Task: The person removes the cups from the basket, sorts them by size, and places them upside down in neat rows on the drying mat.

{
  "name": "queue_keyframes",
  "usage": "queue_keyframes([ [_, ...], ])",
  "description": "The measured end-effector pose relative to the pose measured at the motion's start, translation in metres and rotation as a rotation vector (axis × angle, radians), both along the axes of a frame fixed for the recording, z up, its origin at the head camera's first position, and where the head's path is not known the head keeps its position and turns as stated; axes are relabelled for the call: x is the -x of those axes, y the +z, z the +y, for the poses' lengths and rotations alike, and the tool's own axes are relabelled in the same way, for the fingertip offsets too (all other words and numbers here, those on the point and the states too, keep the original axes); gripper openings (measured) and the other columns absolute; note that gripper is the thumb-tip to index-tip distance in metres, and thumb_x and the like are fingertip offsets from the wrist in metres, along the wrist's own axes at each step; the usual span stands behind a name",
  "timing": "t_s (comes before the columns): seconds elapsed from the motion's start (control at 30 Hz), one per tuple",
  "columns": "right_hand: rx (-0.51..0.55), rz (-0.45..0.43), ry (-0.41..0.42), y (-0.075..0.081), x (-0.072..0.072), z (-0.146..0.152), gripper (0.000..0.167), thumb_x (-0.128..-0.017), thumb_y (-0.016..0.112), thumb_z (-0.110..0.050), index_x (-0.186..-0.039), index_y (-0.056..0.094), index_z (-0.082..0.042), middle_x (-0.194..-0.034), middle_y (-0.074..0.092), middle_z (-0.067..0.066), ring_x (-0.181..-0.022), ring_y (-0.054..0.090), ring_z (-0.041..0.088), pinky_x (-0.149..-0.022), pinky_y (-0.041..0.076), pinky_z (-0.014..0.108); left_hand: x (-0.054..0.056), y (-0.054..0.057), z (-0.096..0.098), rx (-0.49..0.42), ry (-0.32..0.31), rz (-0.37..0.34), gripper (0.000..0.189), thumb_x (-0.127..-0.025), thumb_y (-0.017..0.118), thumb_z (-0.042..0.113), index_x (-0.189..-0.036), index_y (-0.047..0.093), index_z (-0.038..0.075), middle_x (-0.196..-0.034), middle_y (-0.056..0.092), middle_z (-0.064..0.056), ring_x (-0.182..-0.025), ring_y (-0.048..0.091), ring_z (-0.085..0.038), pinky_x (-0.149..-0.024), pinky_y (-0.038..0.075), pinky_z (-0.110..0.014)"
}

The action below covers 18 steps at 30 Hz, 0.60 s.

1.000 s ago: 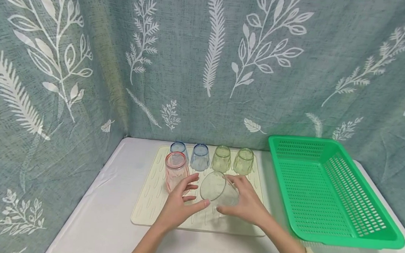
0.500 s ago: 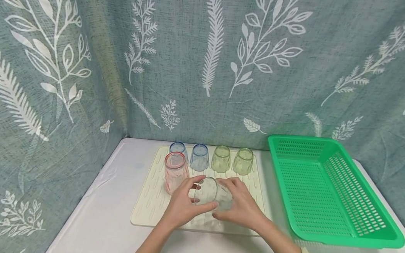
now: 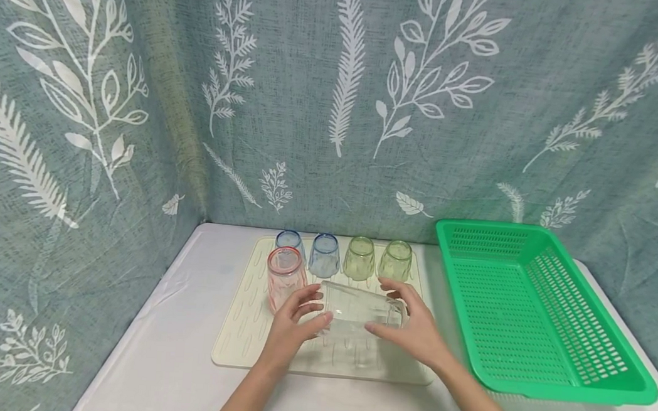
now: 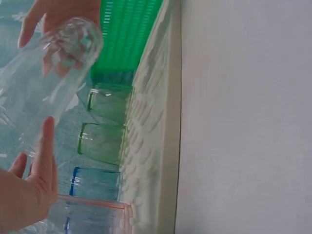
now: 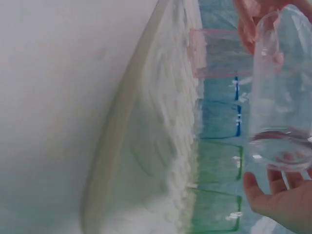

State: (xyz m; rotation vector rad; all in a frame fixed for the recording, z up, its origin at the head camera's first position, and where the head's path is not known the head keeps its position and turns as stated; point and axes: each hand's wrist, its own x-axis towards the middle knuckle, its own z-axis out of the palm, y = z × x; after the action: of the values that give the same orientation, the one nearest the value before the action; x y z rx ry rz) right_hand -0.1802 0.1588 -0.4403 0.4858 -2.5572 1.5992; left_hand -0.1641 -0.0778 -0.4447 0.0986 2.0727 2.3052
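Note:
A tall clear drinking glass [image 3: 357, 306] lies on its side in the air above the mat, its length running left to right. My left hand [image 3: 293, 326] holds its left end with curved fingers and thumb. At the other end, my right hand [image 3: 414, 327] grips round the thick base, which shows in the left wrist view beside the right palm. Close behind my left hand, a pink glass [image 3: 285, 275] with a red rim stands on the cream drying mat [image 3: 252, 345]. The right wrist view shows the clear glass [image 5: 280, 102] between both hands.
Two blue glasses [image 3: 324, 255] and two green glasses [image 3: 359, 259] stand in a row along the mat's back edge. Right of the mat is a green plastic basket [image 3: 555, 392] on a white-covered table [image 3: 145, 345]. A leaf-patterned curtain [image 3: 290, 102] hangs behind.
The clear glass has turned from a slanted pose, mouth partly facing me, to lying sideways. My left hand has closed in on its left end, and my right hand has moved right, staying at the base.

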Motion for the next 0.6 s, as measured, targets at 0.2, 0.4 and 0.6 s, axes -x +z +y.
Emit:
queue_keyframes([
  [0.2,0.364,-0.296,0.071,-0.004,-0.002,0.003,0.074,-0.086,0.071,-0.012,-0.15,0.033,-0.012,-0.145,0.041,0.013,-0.137,0.034,0.028,-0.111,0.024,0.058,-0.002,-0.002,0.0,-0.11,0.03,-0.013,0.057,-0.087,0.066,0.01,-0.14,0.046,0.001,-0.132,0.048,-0.018,-0.112,0.053,-0.017,-0.075,0.054,-0.029],
  [0.4,0.713,-0.526,0.2,-0.006,-0.006,-0.006,0.068,-0.093,0.058,-0.009,-0.151,0.023,-0.004,-0.135,0.048,0.014,-0.119,0.054,0.019,-0.104,0.042,0.043,-0.003,-0.002,0.002,-0.268,0.013,-0.042,0.062,-0.091,0.058,0.012,-0.146,0.034,-0.003,-0.139,0.041,-0.02,-0.112,0.054,-0.014,-0.083,0.056,-0.032],
  [0.6,0.908,-0.543,0.303,-0.008,-0.008,-0.013,0.039,-0.096,0.052,-0.01,-0.133,0.046,-0.023,-0.126,0.057,0.002,-0.116,0.055,0.014,-0.105,0.04,0.046,-0.005,-0.001,0.002,-0.344,-0.004,-0.072,0.062,-0.093,0.055,0.01,-0.147,0.028,-0.004,-0.137,0.043,-0.017,-0.11,0.058,-0.014,-0.085,0.056,-0.031],
])
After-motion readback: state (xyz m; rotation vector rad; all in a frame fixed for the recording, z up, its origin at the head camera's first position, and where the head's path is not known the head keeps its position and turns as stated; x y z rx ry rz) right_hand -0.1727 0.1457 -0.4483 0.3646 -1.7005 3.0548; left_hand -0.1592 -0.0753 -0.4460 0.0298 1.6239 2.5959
